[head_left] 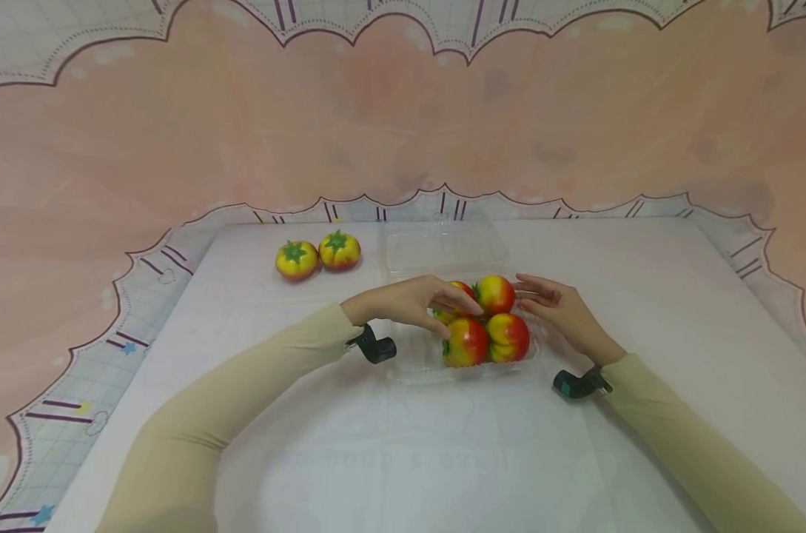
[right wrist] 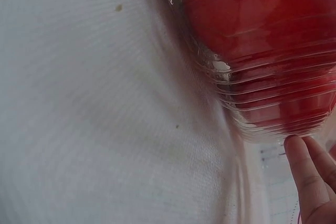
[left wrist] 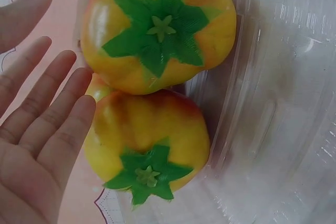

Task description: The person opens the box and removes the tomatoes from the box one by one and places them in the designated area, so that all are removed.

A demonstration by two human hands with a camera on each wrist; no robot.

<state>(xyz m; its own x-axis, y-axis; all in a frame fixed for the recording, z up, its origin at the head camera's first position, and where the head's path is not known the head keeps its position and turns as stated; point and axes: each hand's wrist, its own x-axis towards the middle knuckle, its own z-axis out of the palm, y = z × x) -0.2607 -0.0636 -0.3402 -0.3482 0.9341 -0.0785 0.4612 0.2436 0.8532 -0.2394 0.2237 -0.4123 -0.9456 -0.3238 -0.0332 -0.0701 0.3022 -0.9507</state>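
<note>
White tabletop [head_left: 389,444] before a peach backdrop [head_left: 349,126]. Four red-and-yellow fruits [head_left: 465,344] sit grouped in the right part of a clear plastic container [head_left: 412,359], its lid [head_left: 445,248] opened out behind. The left hand [head_left: 416,300] arches over them, fingers loose and apart; the right hand [head_left: 562,311], fingers extended, stands at the container's right end, fingertips apparently touching its wall. Two similar fruits [head_left: 339,253], side by side, rest left of the lid.
</note>
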